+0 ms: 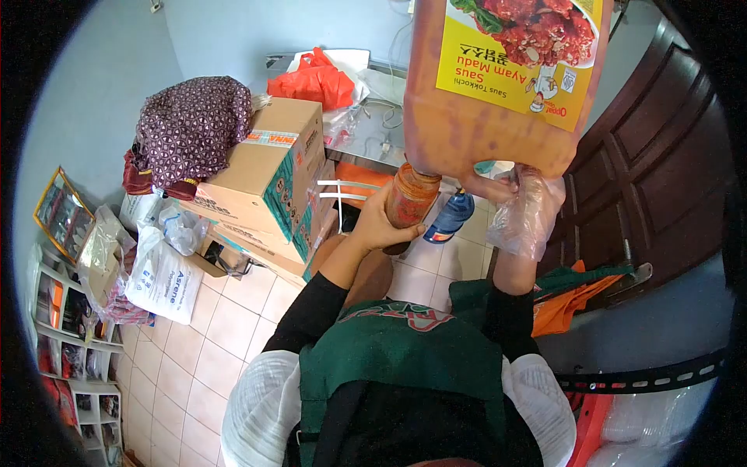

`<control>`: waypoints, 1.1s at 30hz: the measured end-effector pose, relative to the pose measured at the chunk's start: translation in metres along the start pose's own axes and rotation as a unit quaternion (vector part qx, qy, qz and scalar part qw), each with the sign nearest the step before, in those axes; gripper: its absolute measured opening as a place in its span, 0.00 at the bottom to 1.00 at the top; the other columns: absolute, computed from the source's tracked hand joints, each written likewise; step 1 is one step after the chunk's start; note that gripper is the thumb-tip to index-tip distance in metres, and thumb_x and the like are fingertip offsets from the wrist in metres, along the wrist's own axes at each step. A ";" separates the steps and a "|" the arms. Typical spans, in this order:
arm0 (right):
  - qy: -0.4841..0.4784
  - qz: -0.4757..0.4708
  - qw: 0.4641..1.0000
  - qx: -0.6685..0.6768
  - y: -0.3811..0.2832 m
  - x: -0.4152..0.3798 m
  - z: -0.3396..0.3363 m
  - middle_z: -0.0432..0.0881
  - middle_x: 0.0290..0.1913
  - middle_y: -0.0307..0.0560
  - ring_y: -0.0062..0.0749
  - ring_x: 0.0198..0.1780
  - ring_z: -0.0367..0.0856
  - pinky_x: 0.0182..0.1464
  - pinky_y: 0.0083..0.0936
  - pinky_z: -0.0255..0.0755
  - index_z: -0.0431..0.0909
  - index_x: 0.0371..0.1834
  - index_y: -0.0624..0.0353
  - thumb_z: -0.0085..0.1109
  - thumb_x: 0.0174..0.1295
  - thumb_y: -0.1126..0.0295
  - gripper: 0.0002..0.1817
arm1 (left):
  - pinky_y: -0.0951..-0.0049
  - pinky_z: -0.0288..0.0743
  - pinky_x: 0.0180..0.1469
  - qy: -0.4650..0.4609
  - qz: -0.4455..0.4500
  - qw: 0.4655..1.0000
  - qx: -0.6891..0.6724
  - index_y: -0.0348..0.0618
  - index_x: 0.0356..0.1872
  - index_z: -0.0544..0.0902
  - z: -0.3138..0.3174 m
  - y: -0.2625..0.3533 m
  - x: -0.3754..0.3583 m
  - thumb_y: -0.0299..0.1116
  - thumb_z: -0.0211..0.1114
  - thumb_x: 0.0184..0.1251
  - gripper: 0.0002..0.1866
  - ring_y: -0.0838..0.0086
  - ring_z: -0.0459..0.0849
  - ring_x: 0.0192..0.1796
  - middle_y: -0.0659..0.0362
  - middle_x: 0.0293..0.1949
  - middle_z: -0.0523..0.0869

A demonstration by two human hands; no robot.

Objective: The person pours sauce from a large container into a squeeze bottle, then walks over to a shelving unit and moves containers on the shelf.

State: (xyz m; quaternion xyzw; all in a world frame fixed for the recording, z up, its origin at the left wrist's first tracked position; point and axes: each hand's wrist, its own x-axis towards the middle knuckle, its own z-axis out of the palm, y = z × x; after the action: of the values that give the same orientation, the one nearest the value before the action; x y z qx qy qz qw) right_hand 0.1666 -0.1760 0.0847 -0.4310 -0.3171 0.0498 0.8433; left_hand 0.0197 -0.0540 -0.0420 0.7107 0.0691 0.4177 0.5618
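A large jug of orange sauce [490, 132] with a yellow label is tipped upside down at the top right. My right hand [533, 206], in a clear plastic glove, is closed round its handle. My bare left hand [381, 222] is wrapped round a smaller sauce-smeared bottle [412, 198], held tilted just below the jug's lower left corner. The jug's mouth is hidden behind the small bottle's top.
Stacked cardboard boxes [264, 163] with a patterned cloth [191, 128] on top stand at the left. A blue bottle [451, 216] is on the tiled floor beyond my hands. A brown door [646, 148] is at the right, a shelf rack [78, 342] at the far left.
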 end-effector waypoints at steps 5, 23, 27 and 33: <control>-0.002 -0.006 1.000 -0.010 0.008 -0.009 0.004 0.77 0.28 0.45 0.24 0.21 0.73 0.24 0.21 0.72 0.74 0.39 0.70 0.56 0.56 0.79 0.08 | 0.70 0.70 0.55 -0.009 -0.001 1.000 -0.007 0.35 0.53 0.72 0.000 0.004 -0.001 0.34 0.76 0.38 0.36 0.72 0.79 0.49 0.54 0.46 0.81; -0.025 -0.030 0.999 -0.020 -0.004 -0.008 0.003 0.75 0.28 0.44 0.24 0.23 0.72 0.28 0.22 0.74 0.74 0.40 0.69 0.54 0.56 0.80 0.08 | 0.70 0.68 0.57 -0.021 -0.019 0.999 -0.039 0.33 0.55 0.69 -0.002 0.005 -0.003 0.34 0.76 0.39 0.38 0.72 0.77 0.52 0.54 0.49 0.79; -0.053 -0.055 0.997 -0.002 0.009 -0.012 -0.008 0.75 0.28 0.45 0.25 0.24 0.73 0.29 0.23 0.74 0.73 0.39 0.70 0.54 0.56 0.79 0.08 | 0.71 0.70 0.54 -0.020 -0.005 0.999 -0.034 0.36 0.52 0.71 0.000 0.002 -0.003 0.33 0.76 0.39 0.35 0.74 0.79 0.48 0.56 0.46 0.80; -0.062 -0.054 0.996 0.019 0.009 -0.009 -0.016 0.76 0.31 0.45 0.25 0.25 0.75 0.30 0.22 0.74 0.72 0.42 0.70 0.54 0.56 0.80 0.11 | 0.71 0.71 0.52 -0.019 0.013 0.999 -0.025 0.36 0.51 0.72 0.007 0.005 0.001 0.37 0.77 0.37 0.36 0.73 0.79 0.47 0.56 0.45 0.80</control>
State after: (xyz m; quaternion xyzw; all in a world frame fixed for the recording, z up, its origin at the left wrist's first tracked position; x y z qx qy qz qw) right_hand 0.1706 -0.1851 0.0663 -0.3928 -0.3908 0.0367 0.8317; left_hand 0.0226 -0.0603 -0.0376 0.7051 0.0386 0.4126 0.5754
